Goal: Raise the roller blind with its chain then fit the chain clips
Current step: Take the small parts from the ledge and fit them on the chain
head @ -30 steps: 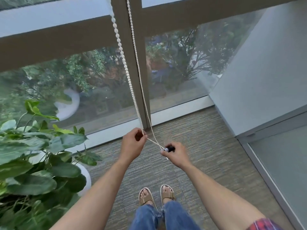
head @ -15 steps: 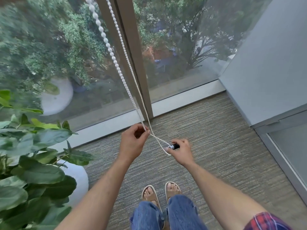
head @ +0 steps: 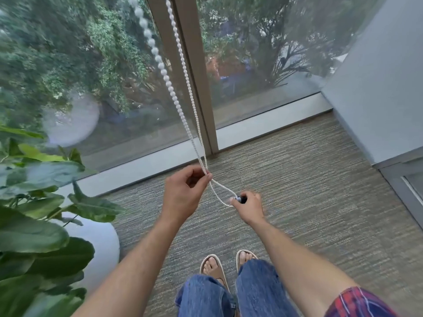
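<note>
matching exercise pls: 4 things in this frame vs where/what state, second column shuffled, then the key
Things:
1. left hand
2. right hand
3. potted plant
4. bead chain

States:
A. stands on the carpet at the person's left
B. pinches both strands where they meet
C. runs down in front of the window frame
D. holds a small dark piece at the bottom of the loop

Pairs: 1-B, 2-D, 3-A, 4-C

The left hand pinches both strands of the white bead chain in front of the window mullion. The right hand grips a small dark clip at the chain's bottom loop, above the carpeted floor.
</note>
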